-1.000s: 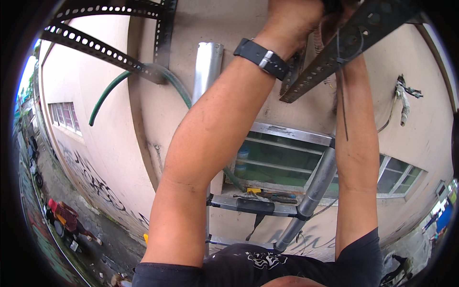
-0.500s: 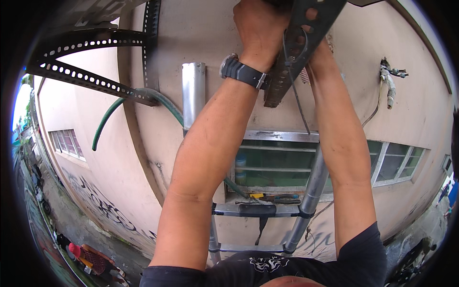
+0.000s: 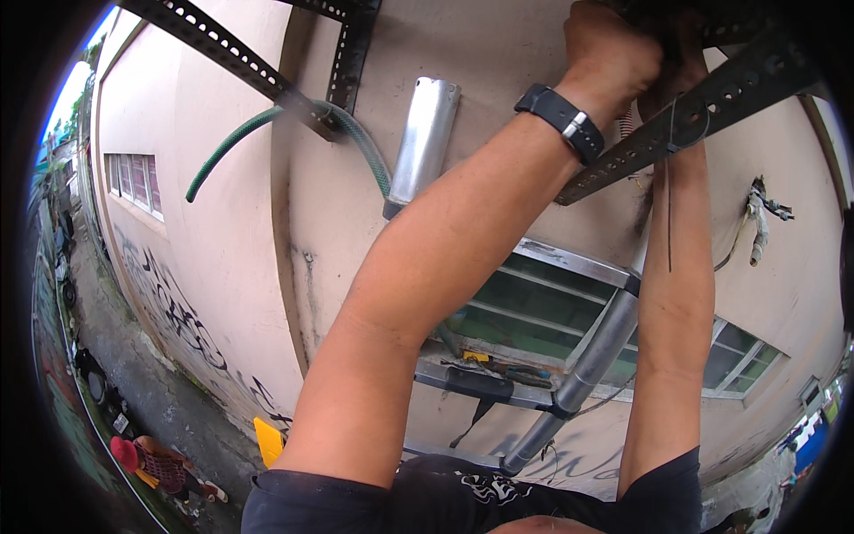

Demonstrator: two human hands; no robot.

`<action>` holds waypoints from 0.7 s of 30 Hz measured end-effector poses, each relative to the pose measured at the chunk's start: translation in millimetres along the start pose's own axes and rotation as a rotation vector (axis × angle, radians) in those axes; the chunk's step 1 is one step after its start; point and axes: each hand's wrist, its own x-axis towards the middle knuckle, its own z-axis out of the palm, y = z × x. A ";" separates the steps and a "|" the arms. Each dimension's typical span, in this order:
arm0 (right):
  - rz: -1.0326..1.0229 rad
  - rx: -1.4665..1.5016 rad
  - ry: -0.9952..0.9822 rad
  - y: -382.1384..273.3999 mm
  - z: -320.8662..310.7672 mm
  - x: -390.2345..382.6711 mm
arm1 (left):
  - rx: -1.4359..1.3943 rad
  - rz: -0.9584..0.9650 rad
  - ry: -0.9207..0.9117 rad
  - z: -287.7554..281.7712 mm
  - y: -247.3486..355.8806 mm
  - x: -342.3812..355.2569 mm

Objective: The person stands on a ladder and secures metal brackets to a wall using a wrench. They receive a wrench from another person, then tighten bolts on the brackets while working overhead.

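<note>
My left hand [image 3: 614, 55], with a black-strapped wristwatch [image 3: 562, 122] on the wrist, is raised to the upper right, its fingers curled around something too dark to make out. Beside it, my right hand [image 3: 683, 67] reaches up behind a black perforated steel angle bracket [image 3: 729, 100]; shadow and the bracket hide most of its fingers. A thin dark cable tie [image 3: 671, 209] is looped through the bracket's holes, and its tail hangs down over my right forearm. Part of a ribbed coil [image 3: 626, 123] shows between my wrists.
An aluminium ladder [image 3: 587, 356] stands below me against the beige wall. Tools [image 3: 520, 369] lie at the window ledge. Leftward are a metal tube [image 3: 427, 133], a green hose [image 3: 236, 142] and another perforated bracket [image 3: 236, 58]. Wrapped pipe ends [image 3: 758, 222] protrude at right. A person [image 3: 160, 463] is far below.
The view has swung, so my arms and the bracket appear farther right. Both hands remain raised beside the bracket. A yellow object now shows at lower left by my upper arm.
</note>
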 end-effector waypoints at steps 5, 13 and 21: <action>0.020 -0.045 -0.009 0.9 -3.6 0.8 | 0.273 0.402 0.202 12.3 -19.9 -1.2; 0.044 -0.087 0.005 9.4 -9.0 -4.5 | -0.144 0.102 -0.005 18.8 -27.7 6.0; 0.075 -0.176 0.003 1.8 -36.9 6.2 | 0.101 0.356 0.118 26.2 -20.2 6.0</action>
